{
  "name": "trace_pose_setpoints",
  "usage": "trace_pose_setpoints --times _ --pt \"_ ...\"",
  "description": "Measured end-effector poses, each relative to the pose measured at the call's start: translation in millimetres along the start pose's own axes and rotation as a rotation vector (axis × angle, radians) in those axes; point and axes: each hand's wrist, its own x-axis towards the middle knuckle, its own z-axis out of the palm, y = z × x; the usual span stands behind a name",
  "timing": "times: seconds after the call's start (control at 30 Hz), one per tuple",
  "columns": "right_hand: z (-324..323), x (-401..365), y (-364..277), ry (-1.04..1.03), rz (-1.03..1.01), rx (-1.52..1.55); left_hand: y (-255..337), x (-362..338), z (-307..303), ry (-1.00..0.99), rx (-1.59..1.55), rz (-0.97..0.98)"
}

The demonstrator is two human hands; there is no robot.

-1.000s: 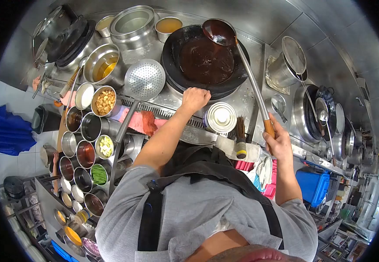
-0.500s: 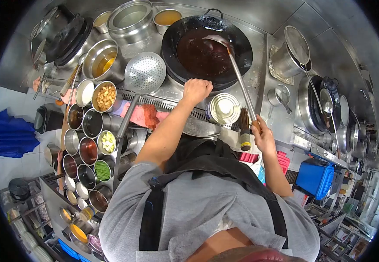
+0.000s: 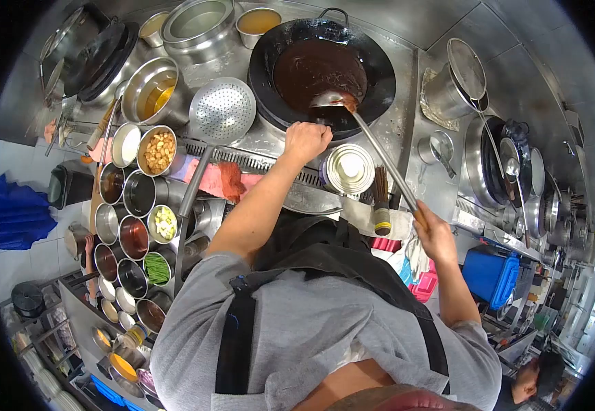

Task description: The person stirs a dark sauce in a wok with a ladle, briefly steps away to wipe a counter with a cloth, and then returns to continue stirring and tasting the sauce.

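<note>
A black wok (image 3: 380, 77) holds dark brown sauce (image 3: 318, 68). My left hand (image 3: 306, 140) grips the wok's near rim. My right hand (image 3: 434, 231) is closed on the wooden end of a long steel ladle (image 3: 373, 147). The ladle's bowl sits low in the sauce at the near side of the wok. A round tin can (image 3: 349, 168) stands on the steel counter between my two hands.
A perforated skimmer (image 3: 223, 109) lies left of the wok. Several steel tubs of seasonings and chopped ingredients (image 3: 143, 205) line the left side. Pots, strainers and ladles (image 3: 503, 164) crowd the right counter. A brush (image 3: 381, 205) lies near the can. Another person (image 3: 537, 380) is at bottom right.
The ladle came down from above the wok's far rim into the sauce and drew toward the near side. My right hand pulled back and right. My left hand stayed on the rim.
</note>
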Motion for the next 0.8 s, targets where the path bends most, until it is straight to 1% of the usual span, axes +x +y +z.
trace_pose_setpoints --times 0.03,0.07,0.2,0.3,0.33,0.4,0.43,0.47,0.5,0.6,0.73,0.8 --pt "8 7 0 -0.021 -0.017 -0.085 0 0 1 0.0 -0.002 0.003" --pt "20 16 2 -0.038 -0.054 -0.072 -1 0 1 -0.001 -0.003 0.006" --pt "62 64 -1 -0.045 -0.064 -0.073 -1 0 1 0.025 -0.001 0.017" --pt "91 107 4 -0.015 -0.123 0.039 -3 0 2 0.021 0.006 0.033" --pt "96 120 -3 0.016 -0.098 -0.01 -2 1 0 0.022 0.012 0.043" --pt "100 143 -6 0.052 -0.072 -0.052 0 1 -2 -0.069 0.023 -0.041" --pt "101 153 -4 0.084 -0.078 -0.071 0 2 -3 -0.07 0.027 -0.037" --pt "102 158 -1 0.112 -0.084 -0.092 1 2 -3 -0.03 0.018 -0.023" --pt "98 158 1 0.112 -0.083 -0.089 0 1 -2 0.008 0.008 -0.01" --pt "67 148 15 0.119 0.004 -0.021 -1 1 2 0.008 0.014 -0.016" --pt "17 103 36 0.108 0.013 -0.056 -2 1 5 0.014 0.0 -0.022" --pt "-4 76 34 0.106 -0.01 0.018 0 2 3 0.019 0.009 -0.011"
